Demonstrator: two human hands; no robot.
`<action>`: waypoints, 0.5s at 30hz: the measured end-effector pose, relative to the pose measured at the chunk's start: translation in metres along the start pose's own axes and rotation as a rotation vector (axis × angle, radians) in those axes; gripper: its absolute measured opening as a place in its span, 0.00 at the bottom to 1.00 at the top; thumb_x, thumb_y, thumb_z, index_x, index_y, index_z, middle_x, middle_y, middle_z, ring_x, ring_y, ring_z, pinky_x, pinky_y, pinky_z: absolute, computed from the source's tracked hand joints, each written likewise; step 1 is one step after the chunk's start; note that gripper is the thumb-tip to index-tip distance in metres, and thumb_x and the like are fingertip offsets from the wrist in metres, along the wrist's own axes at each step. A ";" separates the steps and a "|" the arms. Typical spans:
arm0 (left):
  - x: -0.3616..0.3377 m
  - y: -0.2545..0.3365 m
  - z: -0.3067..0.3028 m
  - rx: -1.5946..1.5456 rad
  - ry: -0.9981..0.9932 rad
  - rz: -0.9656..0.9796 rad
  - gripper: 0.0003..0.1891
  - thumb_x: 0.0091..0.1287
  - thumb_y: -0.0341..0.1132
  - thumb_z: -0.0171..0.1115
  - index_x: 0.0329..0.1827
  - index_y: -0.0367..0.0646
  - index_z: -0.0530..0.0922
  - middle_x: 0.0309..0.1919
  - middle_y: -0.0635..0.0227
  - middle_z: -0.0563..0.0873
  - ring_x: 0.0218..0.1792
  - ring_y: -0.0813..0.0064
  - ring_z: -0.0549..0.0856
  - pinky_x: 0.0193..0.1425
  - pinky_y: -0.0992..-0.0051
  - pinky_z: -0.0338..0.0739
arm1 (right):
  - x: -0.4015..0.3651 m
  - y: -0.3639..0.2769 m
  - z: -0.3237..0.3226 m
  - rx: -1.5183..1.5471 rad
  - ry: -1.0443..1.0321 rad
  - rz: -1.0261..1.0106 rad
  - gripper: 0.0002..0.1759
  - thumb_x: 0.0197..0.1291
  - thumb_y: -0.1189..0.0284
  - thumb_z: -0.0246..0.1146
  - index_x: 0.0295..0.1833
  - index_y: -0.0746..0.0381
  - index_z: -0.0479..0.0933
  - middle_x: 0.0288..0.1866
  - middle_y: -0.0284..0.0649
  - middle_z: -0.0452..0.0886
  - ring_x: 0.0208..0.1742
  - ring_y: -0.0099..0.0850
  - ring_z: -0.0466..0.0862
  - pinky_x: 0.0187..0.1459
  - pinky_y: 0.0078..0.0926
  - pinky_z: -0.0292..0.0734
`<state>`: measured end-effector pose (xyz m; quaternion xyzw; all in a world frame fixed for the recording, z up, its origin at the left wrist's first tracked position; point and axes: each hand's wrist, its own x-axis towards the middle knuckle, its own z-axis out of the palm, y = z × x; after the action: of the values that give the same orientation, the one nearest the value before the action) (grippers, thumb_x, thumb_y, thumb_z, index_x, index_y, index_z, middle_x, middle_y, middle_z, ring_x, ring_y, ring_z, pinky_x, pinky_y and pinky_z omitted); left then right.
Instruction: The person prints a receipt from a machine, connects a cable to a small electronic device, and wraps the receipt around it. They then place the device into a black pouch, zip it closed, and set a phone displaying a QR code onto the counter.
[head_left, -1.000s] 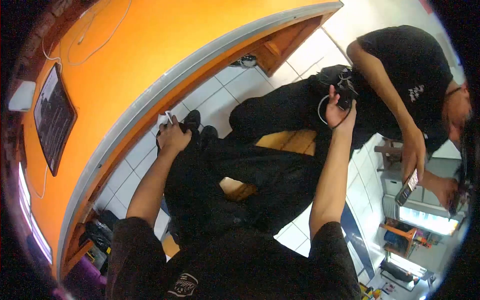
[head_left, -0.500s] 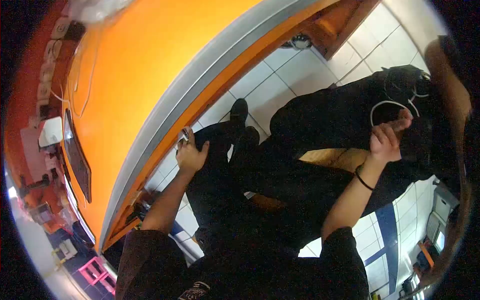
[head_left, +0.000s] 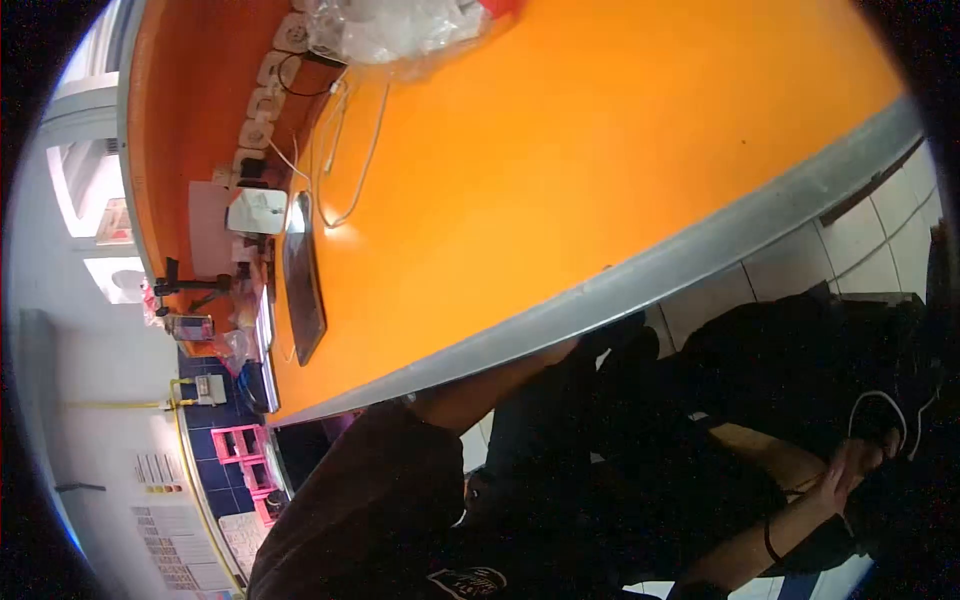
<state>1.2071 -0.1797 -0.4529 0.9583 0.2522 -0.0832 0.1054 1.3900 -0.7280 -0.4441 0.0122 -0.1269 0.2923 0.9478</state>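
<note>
My left hand is hidden below the grey edge [head_left: 640,285] of the orange table [head_left: 520,180]; only its forearm shows, reaching under that edge. My right hand [head_left: 853,462], with a dark band on the wrist, rests at the lower right on dark cloth or a dark bag. A white cable [head_left: 876,394] loops just above its fingers. Shadow hides the fingertips, so whether they grip anything is unclear.
On the table lie a dark tablet-like device [head_left: 302,285], a white cable [head_left: 370,160] and clear plastic bags [head_left: 400,30]. Power sockets [head_left: 265,103] line the orange back panel. A pink rack [head_left: 240,447] stands at the lower left. Someone's dark-clad legs show at the right.
The view has swung toward the table and wall. My left hand has passed out of sight under the table edge. My right hand, earlier raised with a finger extended, is lower against the dark material.
</note>
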 end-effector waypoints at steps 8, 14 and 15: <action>0.001 0.007 -0.005 -0.033 -0.064 0.061 0.26 0.72 0.55 0.56 0.60 0.44 0.80 0.54 0.47 0.83 0.59 0.45 0.81 0.65 0.53 0.75 | 0.010 -0.001 -0.011 -0.107 -0.092 -0.073 0.39 0.64 0.66 0.66 0.76 0.60 0.56 0.67 0.46 0.72 0.59 0.39 0.75 0.70 0.45 0.67; 0.005 0.035 -0.038 -0.093 -0.203 -0.069 0.29 0.72 0.56 0.55 0.65 0.41 0.76 0.55 0.44 0.82 0.61 0.44 0.79 0.67 0.51 0.73 | 0.017 -0.009 -0.017 -0.168 -0.197 -0.023 0.45 0.62 0.67 0.69 0.77 0.65 0.51 0.69 0.48 0.71 0.54 0.39 0.77 0.68 0.45 0.68; 0.006 0.039 -0.043 -0.069 -0.237 -0.047 0.30 0.72 0.56 0.55 0.66 0.41 0.75 0.55 0.43 0.82 0.61 0.43 0.79 0.67 0.51 0.73 | 0.014 -0.013 -0.019 -0.158 -0.218 -0.013 0.46 0.62 0.67 0.69 0.77 0.66 0.50 0.69 0.48 0.71 0.53 0.39 0.78 0.68 0.46 0.69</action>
<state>1.2361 -0.1994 -0.4061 0.9313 0.2633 -0.1899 0.1653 1.4127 -0.7295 -0.4586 -0.0300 -0.2518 0.2721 0.9283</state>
